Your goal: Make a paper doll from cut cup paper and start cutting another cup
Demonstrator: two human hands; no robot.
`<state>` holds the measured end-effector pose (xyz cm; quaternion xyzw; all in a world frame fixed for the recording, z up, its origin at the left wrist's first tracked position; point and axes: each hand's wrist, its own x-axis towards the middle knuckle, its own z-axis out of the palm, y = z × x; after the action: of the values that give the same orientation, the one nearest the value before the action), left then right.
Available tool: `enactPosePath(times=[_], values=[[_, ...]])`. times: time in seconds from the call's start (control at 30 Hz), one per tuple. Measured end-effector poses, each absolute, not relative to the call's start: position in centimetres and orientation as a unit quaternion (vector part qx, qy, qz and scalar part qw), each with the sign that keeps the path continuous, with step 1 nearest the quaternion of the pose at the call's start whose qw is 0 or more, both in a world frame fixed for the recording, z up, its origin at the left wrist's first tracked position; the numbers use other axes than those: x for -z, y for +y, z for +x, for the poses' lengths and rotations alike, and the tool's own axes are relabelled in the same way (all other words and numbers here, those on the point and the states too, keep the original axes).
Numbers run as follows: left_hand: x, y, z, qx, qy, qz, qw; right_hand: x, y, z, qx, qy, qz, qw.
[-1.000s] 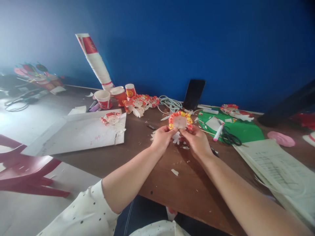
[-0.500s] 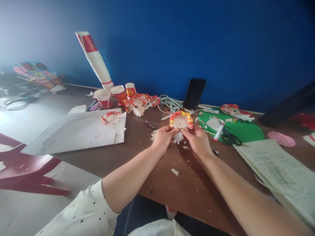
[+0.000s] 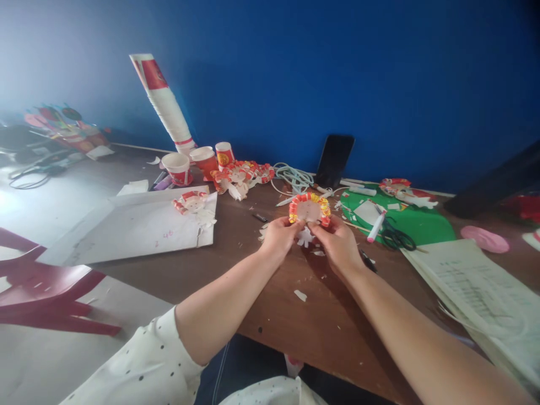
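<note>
Between both hands, above the brown table, is a paper-cup craft [image 3: 309,209] with a round white middle and a curled red and yellow rim. My left hand [image 3: 282,236] pinches its lower left edge between thumb and fingers. On the lower right edge, my right hand [image 3: 335,239] pinches it the same way. White cut paper [image 3: 305,237] shows just below the thumbs; whether it is joined to the craft I cannot tell. A similar red-rimmed paper craft [image 3: 192,203] lies on the white board [image 3: 126,230] to the left.
Paper cups [image 3: 177,169] and a tall cup stack [image 3: 169,112] stand at the back left. A phone [image 3: 335,160] leans on the blue wall. Right of my hands, black scissors [image 3: 399,240] and a marker [image 3: 376,226] lie on a green disc [image 3: 434,224], near papers [image 3: 476,292]. Paper scraps [image 3: 300,295] dot the table.
The craft has tilted slightly in my hands, so its round middle and curled rim sit a little lower in view. Both hands keep their pinch in nearly the same place.
</note>
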<state>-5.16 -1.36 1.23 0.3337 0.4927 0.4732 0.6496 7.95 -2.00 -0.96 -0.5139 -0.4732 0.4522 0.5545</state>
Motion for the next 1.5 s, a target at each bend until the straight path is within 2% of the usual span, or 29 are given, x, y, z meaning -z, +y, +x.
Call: enactPosePath(times=[0.43,1.5], values=[[-1.29,-1.46,-5.23,-0.489,0.446,0.289,0.692,0.71,-2.17,7.73,-0.470,-0.453,-0.521,0.550],[-1.38,-1.62,-5.36,-0.478,0.460,0.306,0.683,1.02,-2.17,7.96,-0.452,-0.482,-0.529,0.533]])
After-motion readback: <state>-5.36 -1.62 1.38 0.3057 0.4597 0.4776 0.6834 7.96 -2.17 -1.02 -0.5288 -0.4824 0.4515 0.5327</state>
